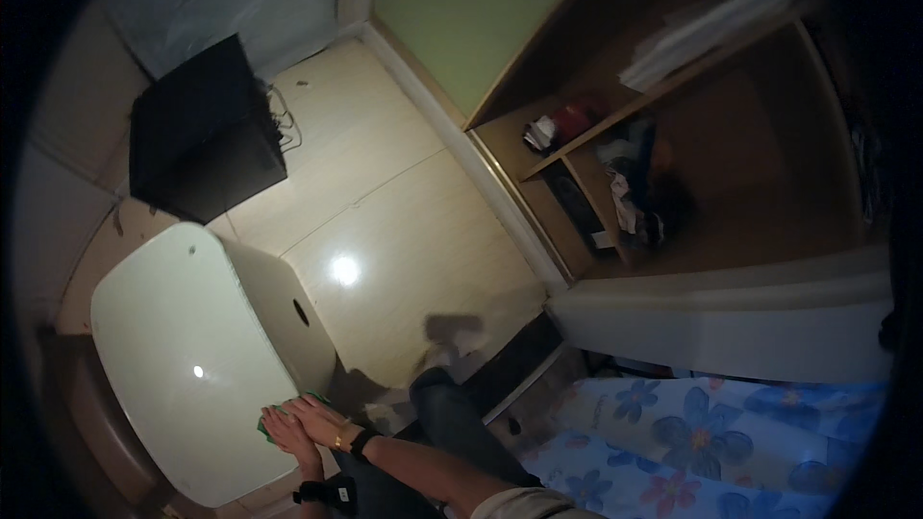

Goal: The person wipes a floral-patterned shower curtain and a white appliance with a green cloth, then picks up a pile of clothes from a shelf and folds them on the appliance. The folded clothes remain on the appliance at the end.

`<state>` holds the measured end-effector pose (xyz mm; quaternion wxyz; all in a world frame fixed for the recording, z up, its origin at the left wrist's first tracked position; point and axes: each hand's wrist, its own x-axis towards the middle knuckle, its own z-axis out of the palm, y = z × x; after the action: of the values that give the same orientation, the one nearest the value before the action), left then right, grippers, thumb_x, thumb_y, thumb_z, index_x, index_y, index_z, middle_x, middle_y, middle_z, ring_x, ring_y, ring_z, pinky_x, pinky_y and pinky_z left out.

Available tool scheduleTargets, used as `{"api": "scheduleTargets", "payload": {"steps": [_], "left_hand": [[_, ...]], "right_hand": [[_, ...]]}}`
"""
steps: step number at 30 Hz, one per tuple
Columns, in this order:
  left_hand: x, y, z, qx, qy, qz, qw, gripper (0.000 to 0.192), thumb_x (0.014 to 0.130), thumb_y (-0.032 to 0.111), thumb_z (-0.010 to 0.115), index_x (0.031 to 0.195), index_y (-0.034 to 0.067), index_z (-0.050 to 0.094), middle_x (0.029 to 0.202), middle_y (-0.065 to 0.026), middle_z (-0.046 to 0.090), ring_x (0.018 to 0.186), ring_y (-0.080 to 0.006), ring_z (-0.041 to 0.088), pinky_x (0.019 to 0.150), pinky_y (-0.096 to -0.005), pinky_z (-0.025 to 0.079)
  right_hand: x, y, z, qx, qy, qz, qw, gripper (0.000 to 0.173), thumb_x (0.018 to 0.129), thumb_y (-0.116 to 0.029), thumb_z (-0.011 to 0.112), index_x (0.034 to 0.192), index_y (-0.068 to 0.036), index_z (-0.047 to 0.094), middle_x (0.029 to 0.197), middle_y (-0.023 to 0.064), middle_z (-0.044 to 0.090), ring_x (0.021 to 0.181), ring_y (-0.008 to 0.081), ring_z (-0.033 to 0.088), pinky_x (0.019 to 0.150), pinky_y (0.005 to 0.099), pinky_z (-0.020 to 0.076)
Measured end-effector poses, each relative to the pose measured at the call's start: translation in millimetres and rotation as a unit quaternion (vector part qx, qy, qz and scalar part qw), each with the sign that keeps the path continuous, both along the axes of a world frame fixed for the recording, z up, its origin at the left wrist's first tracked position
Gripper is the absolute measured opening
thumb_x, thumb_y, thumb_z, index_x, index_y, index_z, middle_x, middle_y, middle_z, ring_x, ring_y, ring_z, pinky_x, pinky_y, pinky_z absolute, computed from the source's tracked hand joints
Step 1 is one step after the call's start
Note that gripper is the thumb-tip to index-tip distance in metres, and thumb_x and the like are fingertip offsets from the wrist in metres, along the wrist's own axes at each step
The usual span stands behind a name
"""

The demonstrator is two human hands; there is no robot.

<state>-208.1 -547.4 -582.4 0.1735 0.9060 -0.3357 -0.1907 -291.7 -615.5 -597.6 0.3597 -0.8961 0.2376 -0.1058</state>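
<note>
A green cloth [265, 427] lies partly hidden beneath my hands, on the near right edge of a white box-like stool or cabinet [180, 317] with a rounded top. My left hand [287, 432], with a black strap at the wrist, presses the cloth against the top. Close against it, my right hand [317, 418] lies over another green part of the cloth at the edge. A gold bracelet and a black band circle the right wrist. The stool's side has a dark oval hole.
Behind the stool stands a black box [209, 137] with wires at its side. Tiled floor [404, 231] runs to an open wooden cabinet [570, 216] holding clothes [631, 194] and a red item [573, 119]. Flowered bedding [692, 432] lies at the lower right. A brown seat-like thing [101, 404] is left.
</note>
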Motion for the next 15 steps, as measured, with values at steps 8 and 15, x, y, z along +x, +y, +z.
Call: {"api": "scheduleTargets", "payload": {"steps": [8, 15], "left_hand": [[-202, -128, -2, 0.015, 0.293, -0.15, 0.944, 0.058, 0.091, 0.043, 0.042, 0.129, -0.001, 0.036, 0.128, -0.0184, 0.04, 0.117, -0.0296, 0.041, 0.096, -0.0372, 0.034], [-288, -210, 29, 0.139, 0.557, -0.083, 0.815, 0.061, 0.087, 0.05, 0.046, 0.133, 0.013, 0.031, 0.128, -0.0148, 0.041, 0.114, -0.0296, 0.045, 0.09, -0.0429, 0.041]], "right_hand": [[-235, -81, -7, 0.136, 0.034, -0.267, 0.953, 0.033, 0.084, -0.013, 0.051, 0.116, -0.003, 0.05, 0.112, 0.0114, 0.05, 0.104, 0.0296, 0.047, 0.087, 0.0449, 0.0364], [-320, -115, -14, 0.103, 0.02, -0.446, 0.889, 0.045, 0.084, -0.018, 0.055, 0.126, -0.009, 0.042, 0.107, 0.0128, 0.053, 0.096, 0.0315, 0.052, 0.077, 0.0426, 0.0438]]}}
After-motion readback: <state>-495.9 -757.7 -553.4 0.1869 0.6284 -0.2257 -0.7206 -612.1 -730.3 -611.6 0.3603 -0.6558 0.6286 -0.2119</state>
